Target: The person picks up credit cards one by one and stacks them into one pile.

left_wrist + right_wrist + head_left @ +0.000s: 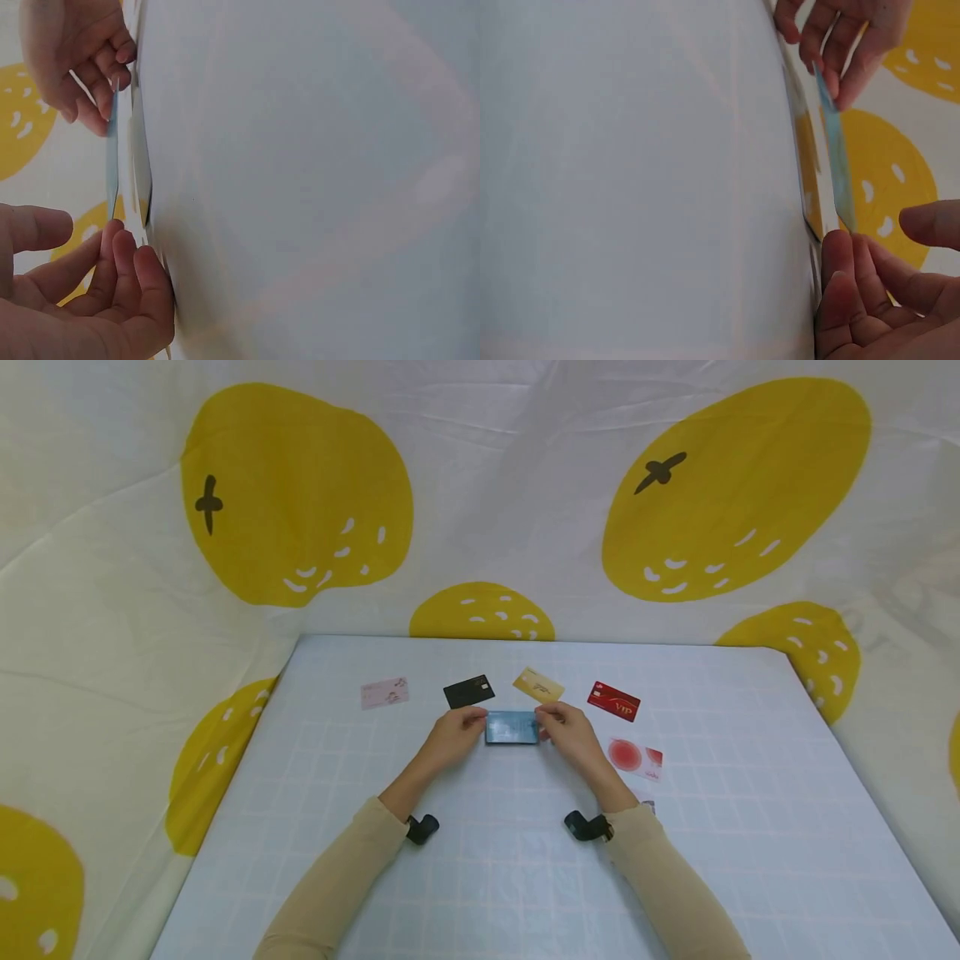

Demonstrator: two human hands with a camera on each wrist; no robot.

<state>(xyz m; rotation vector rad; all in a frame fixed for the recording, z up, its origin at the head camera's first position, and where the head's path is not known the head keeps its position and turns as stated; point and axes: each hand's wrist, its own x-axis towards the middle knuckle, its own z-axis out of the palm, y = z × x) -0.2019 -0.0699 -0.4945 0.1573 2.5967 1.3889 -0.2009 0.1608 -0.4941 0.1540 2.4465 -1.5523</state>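
A blue card [512,727] is stretched sideways between the two hands, near the middle of the row of cards. My left hand [453,733] pinches its left end with the fingertips, and my right hand [566,732] pinches the right end. Both wrist views show the card [112,165] nearly edge-on, raised off the tabletop. Fingertips cover its two short ends. Just beyond it lie a black card [468,692] and a gold card [537,685].
On the white table [495,877] lie a pale pink card [385,692] at left, a red VIP card [613,701] at right and a white card with a red circle [636,757]. Another card [649,807] peeks from behind the right sleeve. A fruit-patterned cloth [510,510] hangs behind.
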